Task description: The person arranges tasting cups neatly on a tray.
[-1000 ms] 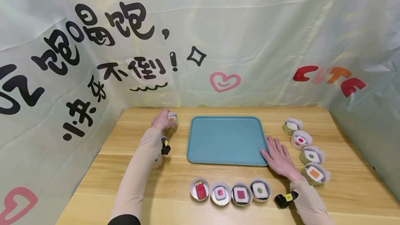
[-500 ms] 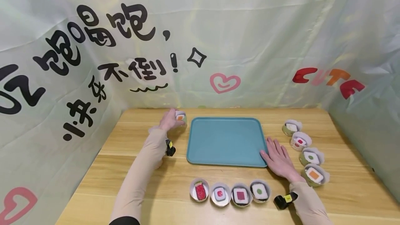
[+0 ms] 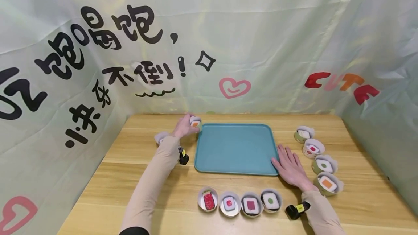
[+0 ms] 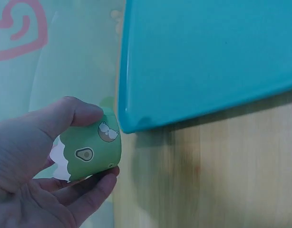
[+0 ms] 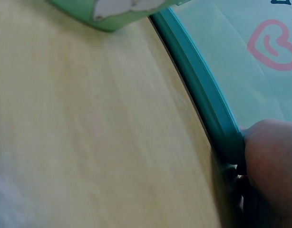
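Observation:
In the head view my left hand [image 3: 184,128] holds a small green paper cup [image 3: 196,123] containing a white sushi piece with an orange centre. The left wrist view shows the thumb on one side of the cup [image 4: 91,149] and fingers on the other, close beside a corner of the blue tray [image 4: 208,57]. Nothing lies on the tray [image 3: 235,148]. Fingers spread, my right hand [image 3: 290,166] rests at the tray's right edge, near its front corner. In the right wrist view the thumb [image 5: 272,166] touches the tray rim [image 5: 203,85].
Several cups with sushi pieces, such as a red-topped one [image 3: 208,199], line up before the tray. Several more, including an orange-centred one [image 3: 327,183], stand along the right. Another cup [image 3: 161,137] is partly hidden behind the left arm. A printed curtain [image 3: 277,39] borders the wooden table.
My left hand has moved right with the green cup, up to the tray's back left corner. The cup behind the left arm has come into view. My right hand stays in place.

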`<state>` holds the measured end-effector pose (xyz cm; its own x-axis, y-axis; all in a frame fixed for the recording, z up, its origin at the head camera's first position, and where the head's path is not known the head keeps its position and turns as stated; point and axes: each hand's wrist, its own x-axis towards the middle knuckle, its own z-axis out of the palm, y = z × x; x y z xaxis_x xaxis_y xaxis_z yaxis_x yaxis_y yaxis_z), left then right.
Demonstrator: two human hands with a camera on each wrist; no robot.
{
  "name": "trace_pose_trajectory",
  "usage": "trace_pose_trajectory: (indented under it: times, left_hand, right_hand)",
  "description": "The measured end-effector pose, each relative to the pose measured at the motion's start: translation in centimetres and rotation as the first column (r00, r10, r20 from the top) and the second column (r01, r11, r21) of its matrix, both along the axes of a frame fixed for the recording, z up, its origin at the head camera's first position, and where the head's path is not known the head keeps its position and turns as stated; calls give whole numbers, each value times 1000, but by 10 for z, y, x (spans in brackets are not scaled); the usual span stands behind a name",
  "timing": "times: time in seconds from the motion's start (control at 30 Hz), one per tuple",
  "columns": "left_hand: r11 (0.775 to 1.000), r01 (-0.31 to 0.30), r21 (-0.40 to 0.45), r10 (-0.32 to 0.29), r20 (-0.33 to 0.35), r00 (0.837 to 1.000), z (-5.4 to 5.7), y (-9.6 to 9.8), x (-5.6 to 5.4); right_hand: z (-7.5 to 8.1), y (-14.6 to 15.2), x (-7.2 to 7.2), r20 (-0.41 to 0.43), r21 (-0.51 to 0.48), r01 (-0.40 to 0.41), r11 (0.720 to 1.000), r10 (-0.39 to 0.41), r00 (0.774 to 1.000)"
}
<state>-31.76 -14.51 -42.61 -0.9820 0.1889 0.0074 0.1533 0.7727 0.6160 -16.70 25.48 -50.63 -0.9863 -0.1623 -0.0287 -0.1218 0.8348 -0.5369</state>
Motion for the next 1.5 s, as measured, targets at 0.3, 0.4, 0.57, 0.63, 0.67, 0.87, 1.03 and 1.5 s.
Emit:
trace_pose_trajectory:
  times: [0.3,0.4,0.57,0.63,0.67,0.87,1.03,1.5]
  left_hand:
    - [1000,12,21,-12,-1,1000,-3,14,4]
    - [999,29,16,-29,-10,1000,-4,18,5]
    - [999,49,17,-49,-1,999,-6,22,7]
    - [998,57,25,-57,-3,998,-7,24,7]
    - [998,61,27,-60,-6,998,-8,25,7]
    - [996,90,25,-90,-34,995,-15,27,5]
    - [993,110,39,-109,-37,993,-17,30,6]
    - [992,117,42,-119,24,993,-19,37,10]
  right_hand:
    - [0,-1,0,-4,5,1,1000,-1,1000]
    - [0,-1,0,-2,7,4,1000,-4,1000]
    - [-1,-1,1,0,10,9,1000,-9,1000]
    - [-1,-1,1,-1,11,10,1000,-10,1000]
    - [-1,-1,1,-1,11,11,1000,-11,1000]
    - [-2,-1,1,-9,-1,13,1000,-13,1000]
    - [-2,-1,0,-30,-23,16,1000,-16,999]
    - [-1,-1,2,0,-8,9,1000,-9,1000]
